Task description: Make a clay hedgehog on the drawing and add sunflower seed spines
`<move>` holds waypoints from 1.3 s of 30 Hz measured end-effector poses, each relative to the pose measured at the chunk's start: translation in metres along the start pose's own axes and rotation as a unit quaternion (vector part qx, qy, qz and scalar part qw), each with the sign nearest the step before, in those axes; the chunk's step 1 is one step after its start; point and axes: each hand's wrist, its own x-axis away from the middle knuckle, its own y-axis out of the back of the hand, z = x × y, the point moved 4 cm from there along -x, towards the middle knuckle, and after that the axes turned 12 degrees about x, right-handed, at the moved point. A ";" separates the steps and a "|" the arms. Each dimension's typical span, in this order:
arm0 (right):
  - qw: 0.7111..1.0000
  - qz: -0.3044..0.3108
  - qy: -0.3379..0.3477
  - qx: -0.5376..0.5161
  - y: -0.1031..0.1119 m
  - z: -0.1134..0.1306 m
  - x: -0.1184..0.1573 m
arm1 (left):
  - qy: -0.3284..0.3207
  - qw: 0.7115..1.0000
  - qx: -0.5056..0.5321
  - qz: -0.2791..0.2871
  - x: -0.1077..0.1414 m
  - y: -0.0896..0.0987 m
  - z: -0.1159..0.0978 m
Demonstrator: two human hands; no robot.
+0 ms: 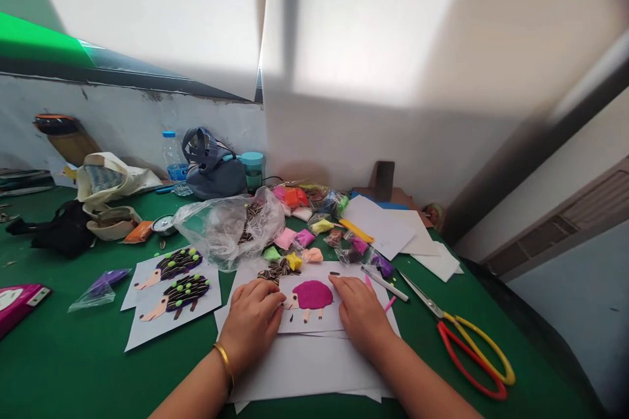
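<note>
Near the right hand (361, 314), red-and-yellow scissors (472, 357) lie on the green table (88, 366).

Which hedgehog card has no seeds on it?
The card between left hand and right hand: plain magenta body; the two cards at left show dark seeds.

Magenta hedgehog (314, 294) on white paper (304, 370); scissors (474, 357) with red-yellow handles; green tabletop (73, 366).

Nothing can be read: the marks on the water bottle (173, 156) and the pink packet (18, 306) are too blurred.
</note>
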 end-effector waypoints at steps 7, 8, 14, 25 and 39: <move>1.000 0.004 -0.005 -0.009 -0.001 -0.001 -0.001 | -0.013 0.999 0.029 0.036 -0.002 -0.007 -0.009; 1.000 0.003 -0.007 -0.011 -0.001 -0.001 -0.001 | -0.012 0.999 0.028 0.035 -0.003 -0.008 -0.011; 1.000 -0.012 -0.006 -0.025 -0.001 0.000 -0.001 | -0.013 0.999 0.009 0.038 -0.004 -0.015 -0.016; 0.998 -0.054 0.000 -0.036 0.000 0.000 -0.001 | -0.066 0.996 0.045 -0.049 -0.003 -0.011 -0.008; 0.987 -0.049 -0.111 0.109 0.010 -0.062 -0.058 | -0.092 0.987 0.093 -0.088 -0.004 -0.006 -0.005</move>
